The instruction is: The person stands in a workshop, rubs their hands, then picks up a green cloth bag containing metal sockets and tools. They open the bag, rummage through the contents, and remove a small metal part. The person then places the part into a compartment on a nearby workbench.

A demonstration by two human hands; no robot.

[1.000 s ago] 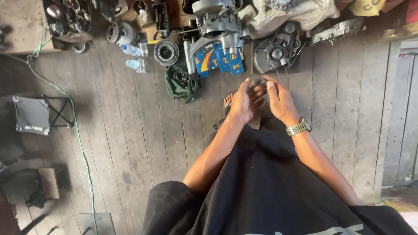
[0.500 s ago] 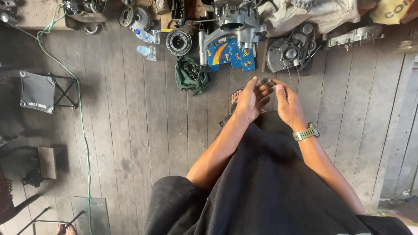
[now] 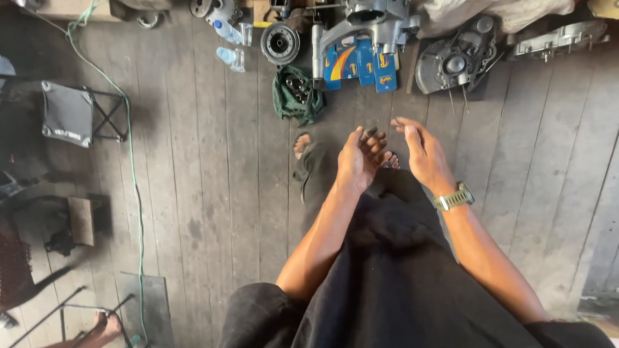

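The left hand [image 3: 357,161] and the right hand [image 3: 425,154] hang side by side above the grey plank floor [image 3: 203,165], both grips slack with fingers loosely curled and nothing held. The nearest thing, a grey metal engine casing on blue cardboard boxes [image 3: 359,41], lies straight ahead toward the far edge of the floor, about equally near to both hands, its long axis running left to right. A green cloth bundle of small parts [image 3: 297,97] lies left of that line; a dark round engine cover [image 3: 455,64] lies right.
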